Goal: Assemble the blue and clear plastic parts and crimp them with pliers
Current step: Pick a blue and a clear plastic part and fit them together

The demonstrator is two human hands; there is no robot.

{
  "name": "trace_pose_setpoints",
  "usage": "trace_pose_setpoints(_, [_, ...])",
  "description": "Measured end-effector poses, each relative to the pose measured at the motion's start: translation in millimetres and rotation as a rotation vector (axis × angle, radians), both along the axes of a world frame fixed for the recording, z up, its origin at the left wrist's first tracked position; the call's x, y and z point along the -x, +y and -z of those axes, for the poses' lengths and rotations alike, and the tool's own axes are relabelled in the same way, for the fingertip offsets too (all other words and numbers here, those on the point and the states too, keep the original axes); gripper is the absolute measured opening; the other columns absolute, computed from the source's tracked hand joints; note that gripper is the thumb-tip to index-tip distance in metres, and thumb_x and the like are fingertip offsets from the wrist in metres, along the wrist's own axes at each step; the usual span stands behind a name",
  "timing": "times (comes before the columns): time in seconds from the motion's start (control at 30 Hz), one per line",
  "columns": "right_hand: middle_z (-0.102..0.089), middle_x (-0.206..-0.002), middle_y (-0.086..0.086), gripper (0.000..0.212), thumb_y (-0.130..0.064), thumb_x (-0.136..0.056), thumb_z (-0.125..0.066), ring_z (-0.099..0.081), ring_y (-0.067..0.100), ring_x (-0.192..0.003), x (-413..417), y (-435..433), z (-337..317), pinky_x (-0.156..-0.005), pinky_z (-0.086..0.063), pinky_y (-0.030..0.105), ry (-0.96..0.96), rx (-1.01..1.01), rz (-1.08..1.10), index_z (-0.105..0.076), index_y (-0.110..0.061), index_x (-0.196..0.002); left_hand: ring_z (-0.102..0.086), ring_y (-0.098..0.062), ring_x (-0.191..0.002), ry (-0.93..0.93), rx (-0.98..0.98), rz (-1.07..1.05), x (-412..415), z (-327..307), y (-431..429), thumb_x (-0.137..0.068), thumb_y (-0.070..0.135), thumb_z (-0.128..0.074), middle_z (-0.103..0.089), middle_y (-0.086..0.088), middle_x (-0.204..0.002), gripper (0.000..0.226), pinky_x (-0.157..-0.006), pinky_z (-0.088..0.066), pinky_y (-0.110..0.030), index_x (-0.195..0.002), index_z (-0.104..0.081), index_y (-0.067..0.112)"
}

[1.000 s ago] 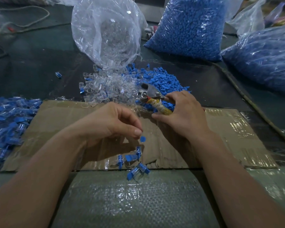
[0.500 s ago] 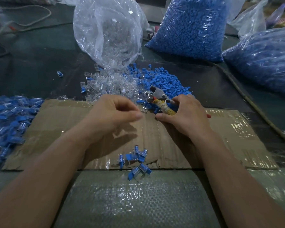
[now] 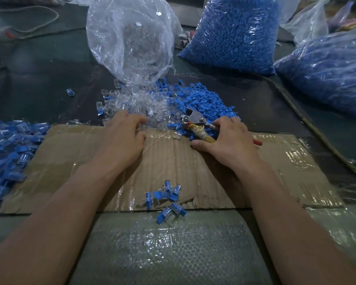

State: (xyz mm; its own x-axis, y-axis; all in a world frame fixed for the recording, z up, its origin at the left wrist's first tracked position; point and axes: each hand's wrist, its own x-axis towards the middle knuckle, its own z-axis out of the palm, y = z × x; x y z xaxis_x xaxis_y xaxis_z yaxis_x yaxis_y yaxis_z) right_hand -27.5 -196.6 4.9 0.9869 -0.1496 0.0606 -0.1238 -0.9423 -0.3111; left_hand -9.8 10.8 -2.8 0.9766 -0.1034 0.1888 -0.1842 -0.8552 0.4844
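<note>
r hand (image 3: 232,140) grips pliers (image 3: 195,120), l hand (image 3: 121,136) at clear parts (image 3: 140,103)

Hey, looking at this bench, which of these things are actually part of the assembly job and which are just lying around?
In the job: clear parts, blue parts, pliers gripped by right hand, left hand at the clear parts, finished pieces on the cardboard.
Lying about: cord at far left, stick on the right, stray piece on the dark mat.
</note>
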Motion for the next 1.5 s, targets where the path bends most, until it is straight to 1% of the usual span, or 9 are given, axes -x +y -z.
trace_pose_setpoints(0.17, [-0.043,-0.113,0.004,0.075,-0.066,-0.065,-0.064,-0.04,0.02,-0.105,-0.3,-0.4,-0.5,-0.083,-0.03,0.03,0.019,-0.012,-0.005,-0.046,-0.016,-0.118,-0.04,-0.009,-0.092,-0.043,0.075,-0.023,1.7,-2.7,0.3,-0.09,0.018,-0.057,-0.044,0.005,-0.102,0.023,-0.081,-0.03,-0.024,-0.113,-0.059,0.019])
trace_pose_setpoints(0.37, [-0.045,-0.115,0.004,0.081,-0.071,-0.061,-0.061,-0.042,0.02,-0.106,1.4,1.0,-2.8,-0.087,-0.033,0.031,0.037,-0.031,0.008,-0.047,-0.017,-0.119,-0.049,-0.007,-0.075,-0.119,0.194,-0.002,0.8,-1.2,0.5,-0.086,0.015,-0.063,-0.054,0.009,-0.081,0.011,-0.072,-0.036,-0.022,-0.096,-0.065,0.018])
trace_pose_setpoints(0.6, [-0.047,-0.124,0.003,0.069,-0.062,-0.075,-0.058,-0.04,0.019,-0.116,3.6,5.8,-5.2,-0.098,-0.029,0.031,-0.148,-0.025,-0.014,-0.048,-0.017,-0.127,-0.062,-0.017,-0.058,0.262,1.027,-0.007,5.5,-5.4,-5.5,-0.086,-0.002,-0.057,-0.065,-0.001,-0.065,0.019,-0.056,-0.055,-0.03,-0.082,-0.064,0.016])
trace_pose_setpoints(0.8, [-0.045,-0.129,0.002,0.023,-0.025,-0.081,-0.067,-0.031,0.015,-0.124,7.0,15.8,-6.2,-0.098,-0.017,0.021,-0.29,-0.008,-0.257,-0.067,-0.021,-0.104,-0.059,-0.021,-0.051,0.432,1.124,0.007,9.2,-8.2,-5.3,-0.084,-0.003,-0.058,-0.065,-0.012,-0.063,0.014,-0.054,-0.054,-0.032,-0.087,-0.066,0.008])
trace_pose_setpoints(0.93, [-0.031,-0.144,0.003,0.032,-0.019,-0.088,-0.057,-0.016,0.02,-0.135,5.2,16.6,-4.1,-0.11,-0.008,0.033,-0.136,0.127,-0.321,-0.061,-0.026,-0.119,-0.056,-0.019,-0.045,0.463,1.122,0.018,10.8,-10.4,-8.1,-0.084,-0.002,-0.059,-0.061,-0.01,-0.058,0.014,-0.044,-0.052,-0.027,-0.091,-0.064,0.008])
trace_pose_setpoints(1.17, [-0.037,-0.139,0.001,0.025,-0.016,-0.09,-0.053,-0.028,0.018,-0.128,3.3,20.7,-2.2,-0.106,-0.021,0.03,-0.133,0.085,-0.307,-0.067,-0.022,-0.11,-0.055,-0.018,-0.047,0.494,1.167,0.034,12.7,-12.5,-11.5,-0.083,0.002,-0.059,-0.061,-0.011,-0.058,0.006,-0.047,-0.053,-0.026,-0.083,-0.065,0.004])
trace_pose_setpoints(1.27, [-0.039,-0.136,0.001,0.02,-0.017,-0.089,-0.057,-0.029,0.017,-0.125,2.3,20.8,-0.1,-0.104,-0.024,0.031,-0.135,0.09,-0.301,-0.068,-0.022,-0.105,-0.059,-0.016,-0.049,0.52,1.195,0.046,11.6,-12.8,-9.6,-0.067,0.009,-0.066,-0.064,-0.012,-0.061,0.013,-0.05,-0.055,-0.025,-0.079,-0.069,0.005])
trace_pose_setpoints(1.37, [-0.042,-0.132,-0.001,0.017,-0.016,-0.087,-0.059,-0.032,0.016,-0.123,2.5,19.6,0.5,-0.102,-0.024,0.028,-0.155,0.066,-0.313,-0.067,-0.021,-0.101,-0.065,-0.015,-0.057,0.538,1.213,0.082,9.5,-13.0,-6.7,-0.054,0.007,-0.068,-0.068,-0.008,-0.065,0.019,-0.056,-0.057,-0.024,-0.072,-0.073,0.011])
trace_pose_setpoints(1.5, [-0.048,-0.133,0.003,0.016,-0.007,-0.087,-0.056,-0.035,0.016,-0.127,5.5,22.6,-2.8,-0.106,-0.019,0.028,-0.248,-0.033,-0.351,-0.063,-0.014,-0.1,-0.065,-0.019,-0.057,0.566,1.198,0.073,10.3,-10.4,-4.4,-0.058,0.006,-0.068,-0.068,-0.012,-0.07,0.024,-0.061,-0.058,-0.032,-0.082,-0.072,0.007])
